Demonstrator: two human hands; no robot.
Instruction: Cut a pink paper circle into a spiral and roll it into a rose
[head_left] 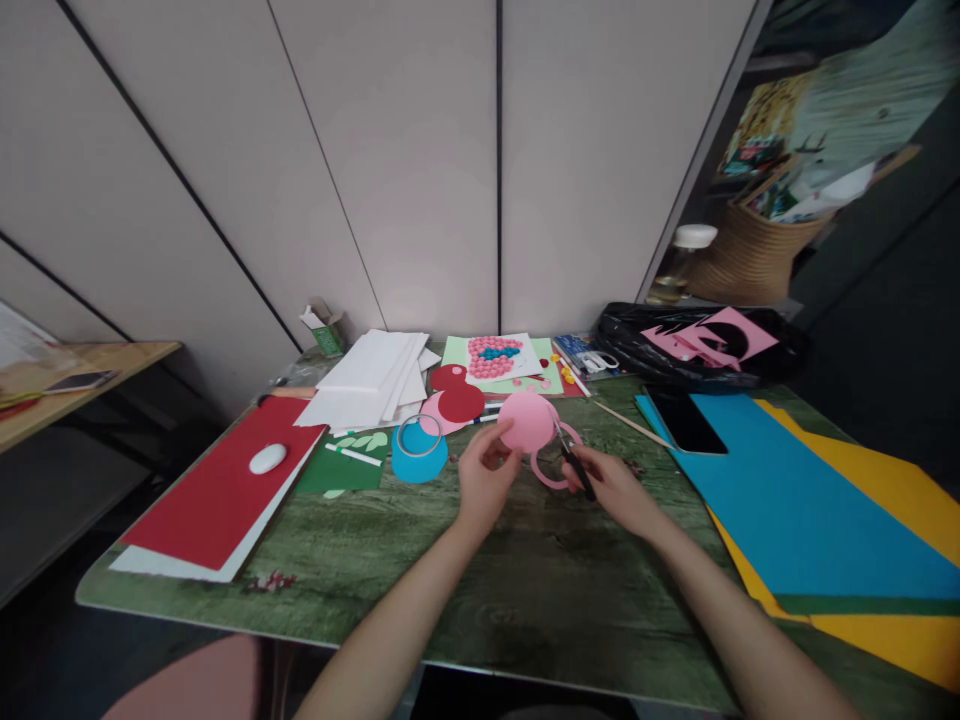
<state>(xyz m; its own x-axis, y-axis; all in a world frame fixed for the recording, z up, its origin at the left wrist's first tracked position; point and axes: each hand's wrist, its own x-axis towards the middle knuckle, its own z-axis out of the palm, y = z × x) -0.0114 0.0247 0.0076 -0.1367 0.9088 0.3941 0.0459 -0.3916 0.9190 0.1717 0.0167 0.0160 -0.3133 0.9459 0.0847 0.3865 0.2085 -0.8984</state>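
My left hand [487,468] pinches the lower left edge of a round pink paper disc [527,421], held up above the table. In my right hand [609,487] is a pair of scissors [576,468] with black handles, its blades at the disc's right edge. A curved strip of pink paper [546,474] hangs below the disc, between the two hands. Left of my left hand lie a blue paper circle [420,467] with a roll of tape [400,437] on it, and a red paper circle [461,402] over a pink one.
Red paper [217,500] with a white oval object [268,458] lies at left, near a stack of white paper [375,365]. Blue sheets [795,500], yellow sheets and a phone [686,420] lie at right. A black plastic bag [637,335] holds pink scraps behind them.
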